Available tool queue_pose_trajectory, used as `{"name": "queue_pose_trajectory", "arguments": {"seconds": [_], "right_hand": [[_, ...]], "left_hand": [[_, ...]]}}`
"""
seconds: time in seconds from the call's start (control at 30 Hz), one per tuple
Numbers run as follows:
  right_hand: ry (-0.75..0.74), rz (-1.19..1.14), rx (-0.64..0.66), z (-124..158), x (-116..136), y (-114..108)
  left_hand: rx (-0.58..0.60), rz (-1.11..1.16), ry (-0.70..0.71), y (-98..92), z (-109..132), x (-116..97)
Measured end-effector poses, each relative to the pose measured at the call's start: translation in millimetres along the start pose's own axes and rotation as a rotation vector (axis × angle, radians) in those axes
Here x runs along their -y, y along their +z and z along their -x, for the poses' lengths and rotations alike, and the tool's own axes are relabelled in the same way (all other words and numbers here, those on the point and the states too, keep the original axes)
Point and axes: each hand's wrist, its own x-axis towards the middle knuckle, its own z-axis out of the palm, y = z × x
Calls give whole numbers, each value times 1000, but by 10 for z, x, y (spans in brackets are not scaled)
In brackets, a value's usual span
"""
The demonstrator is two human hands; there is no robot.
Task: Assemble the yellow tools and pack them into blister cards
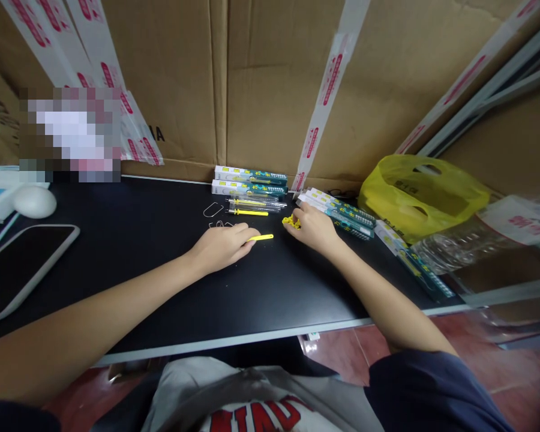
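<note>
My left hand (225, 245) is closed around a thin yellow plastic stick (264, 237), whose end with a small hole sticks out to the right past the fingers. My right hand (314, 227) bends over a small pile of yellow plastic pieces (290, 222), its fingertips pinched in among them; which piece they grip is hidden. Just beyond my hands, another yellow rod with a dark end (251, 212) lies beside several clear tubes (263, 204). Bent wire hooks (222, 224) lie behind my left hand, and a larger wire loop (213, 209) rests farther back.
Printed narrow boxes (249, 188) lie against the cardboard wall (261, 90). More boxes (342, 211) are behind my right hand, and one (414, 261) lies near a yellow plastic bag (414, 186) and a clear bottle (445, 246). A phone (22, 270) is at left.
</note>
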Motion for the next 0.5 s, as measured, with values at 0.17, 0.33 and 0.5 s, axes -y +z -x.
{"name": "queue_pose_trajectory", "arguments": {"seconds": [0.17,0.33,0.5], "right_hand": [[14,54,1,-22,62,98],[-34,12,-19,-15,21,95],[-84,5,19,6,0,70]], "left_hand": [[-21,-1,12,-5,1,-13],[-16,4,19,-19,-7,-26],[-12,-2,20,3,-3,-10]]}}
